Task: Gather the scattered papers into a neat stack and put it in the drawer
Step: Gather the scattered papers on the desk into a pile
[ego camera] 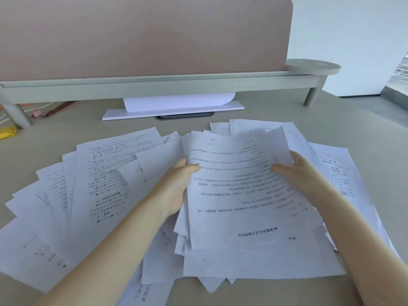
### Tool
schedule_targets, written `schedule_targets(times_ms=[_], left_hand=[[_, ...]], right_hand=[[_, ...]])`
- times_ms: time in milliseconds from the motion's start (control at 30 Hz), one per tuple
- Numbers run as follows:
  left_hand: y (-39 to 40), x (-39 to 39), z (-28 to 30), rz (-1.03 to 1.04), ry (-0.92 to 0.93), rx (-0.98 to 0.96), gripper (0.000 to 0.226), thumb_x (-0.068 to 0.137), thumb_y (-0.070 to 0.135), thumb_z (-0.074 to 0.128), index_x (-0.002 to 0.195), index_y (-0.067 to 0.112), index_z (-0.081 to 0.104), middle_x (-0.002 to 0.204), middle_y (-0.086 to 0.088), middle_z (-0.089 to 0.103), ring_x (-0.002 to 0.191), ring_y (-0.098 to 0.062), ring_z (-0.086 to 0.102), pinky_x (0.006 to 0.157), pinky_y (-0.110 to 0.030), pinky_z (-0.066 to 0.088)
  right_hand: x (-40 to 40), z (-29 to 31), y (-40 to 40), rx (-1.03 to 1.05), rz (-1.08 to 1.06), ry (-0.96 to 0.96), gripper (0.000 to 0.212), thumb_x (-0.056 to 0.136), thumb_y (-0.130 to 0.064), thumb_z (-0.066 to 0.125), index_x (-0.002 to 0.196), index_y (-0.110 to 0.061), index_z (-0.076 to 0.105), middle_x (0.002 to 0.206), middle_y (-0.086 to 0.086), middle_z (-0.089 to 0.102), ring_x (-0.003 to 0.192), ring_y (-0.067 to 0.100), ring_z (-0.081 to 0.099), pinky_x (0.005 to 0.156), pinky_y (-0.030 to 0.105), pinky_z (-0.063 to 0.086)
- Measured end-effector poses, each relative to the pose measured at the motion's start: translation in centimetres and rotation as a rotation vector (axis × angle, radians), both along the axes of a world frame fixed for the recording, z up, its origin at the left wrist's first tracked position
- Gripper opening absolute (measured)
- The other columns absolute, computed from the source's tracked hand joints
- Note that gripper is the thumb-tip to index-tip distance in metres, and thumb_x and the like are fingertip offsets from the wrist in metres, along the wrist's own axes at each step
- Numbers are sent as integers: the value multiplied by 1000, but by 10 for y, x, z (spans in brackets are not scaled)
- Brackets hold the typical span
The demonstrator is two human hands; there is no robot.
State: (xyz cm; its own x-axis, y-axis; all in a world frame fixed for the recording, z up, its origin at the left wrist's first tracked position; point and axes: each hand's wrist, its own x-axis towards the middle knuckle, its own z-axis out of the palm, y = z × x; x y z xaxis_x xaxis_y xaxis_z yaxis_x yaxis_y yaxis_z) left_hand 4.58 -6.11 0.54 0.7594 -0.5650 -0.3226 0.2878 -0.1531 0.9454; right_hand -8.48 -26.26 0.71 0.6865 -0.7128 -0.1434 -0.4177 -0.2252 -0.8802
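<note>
A loose bundle of printed white papers point(238, 195) is lifted in the middle of the desk, its sheets uneven at the edges. My left hand point(176, 186) grips the bundle's left edge, thumb on top. My right hand point(295, 171) grips its right edge, thumb on the top sheet. More scattered papers point(72, 188) fan out over the desk to the left, and other loose sheets point(340, 171) lie to the right and under the bundle. No drawer is in view.
A beige desk point(55, 131) carries a pink divider panel point(143, 36) on a grey rail at the back. A white flat stand point(172, 111) with a curled sheet sits under the rail. A yellow item point(7, 132) and cables lie at far left.
</note>
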Motion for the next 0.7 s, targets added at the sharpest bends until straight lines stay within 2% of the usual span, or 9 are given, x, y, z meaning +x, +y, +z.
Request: schedule_targets(times_ms=[100,167,267,367,433,500,567,633,700], left_hand=[[-2,-8,0,-7,-80,53,33,88,9,49,119,16,57,115,-1,68,102,-19,64,84,-30,50],[0,-9,3,-10,-105,48,41,84,16,53,125,19,53,121,-3,65,110,-19,61,91,-31,47],[10,-5,12,120,-209,114,63,90,25,52,147,23,26,151,10,34,139,-17,33,103,-30,31],[32,7,7,248,-343,243,70,90,31,51,150,25,15,160,8,9,146,-14,12,117,-37,15],[48,8,0,295,-376,293,76,85,37,54,149,26,15,161,5,2,148,-15,4,118,-46,12],[59,4,-5,323,-357,301,76,86,37,54,150,26,13,161,5,-3,148,-14,-2,118,-45,11],[63,-1,-7,304,-341,271,65,91,30,50,147,30,18,160,7,-5,146,-8,3,115,-39,15],[63,-5,-5,285,-356,219,46,92,24,48,134,36,35,159,7,6,138,-4,18,104,-34,24],[61,-4,-5,274,-357,206,54,93,24,47,143,27,27,159,9,5,142,-9,18,105,-36,24]], right_hand=[[-1,0,-2,-70,52,62,24,87,-8,56,111,-10,59,96,11,68,85,30,66,79,39,54],[-1,1,-3,-98,74,82,20,87,-4,54,105,-11,59,89,7,67,78,25,64,68,31,51],[0,2,-4,-127,80,95,22,86,0,50,103,-11,58,90,8,66,75,23,62,61,27,48],[2,3,-4,-155,99,112,23,85,2,47,102,-8,59,91,10,66,77,25,63,64,29,50],[4,3,-4,-154,104,130,22,86,1,47,102,-7,60,94,11,66,83,30,64,73,37,54],[9,4,-1,-155,108,140,19,87,-1,48,100,-8,60,94,12,66,82,30,63,78,41,53],[16,6,4,-175,114,151,18,87,-4,47,98,-9,59,91,10,65,76,26,61,75,37,52],[25,9,13,-205,147,186,21,87,-8,45,101,-10,60,91,8,65,79,25,63,77,37,52],[33,13,22,-235,186,235,25,88,-12,44,107,-12,59,99,8,65,92,29,63,84,39,51]])
